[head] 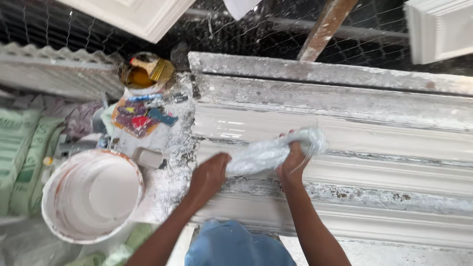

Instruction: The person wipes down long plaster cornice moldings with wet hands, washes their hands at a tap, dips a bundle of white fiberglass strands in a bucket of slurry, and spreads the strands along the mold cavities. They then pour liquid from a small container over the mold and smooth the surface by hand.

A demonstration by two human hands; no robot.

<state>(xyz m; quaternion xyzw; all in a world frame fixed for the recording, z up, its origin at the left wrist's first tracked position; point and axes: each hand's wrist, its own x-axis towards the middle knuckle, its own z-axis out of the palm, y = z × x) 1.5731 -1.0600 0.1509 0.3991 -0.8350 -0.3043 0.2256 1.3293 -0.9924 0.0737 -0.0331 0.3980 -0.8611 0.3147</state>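
Notably, both hands, left (209, 175) and right (294, 162), gripped a wet plastic bag (268, 152) over the plaster moulding (345, 133); it could slip, smearing the wet surface.

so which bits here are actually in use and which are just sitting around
In use:
- left hand and right hand, both gripping the white wad
- long moulded trough

Lying about:
- white bucket
- tin with brush
- green sacks

Two hands (209, 173) (291, 165), one rag (268, 152), one bucket (51, 216)
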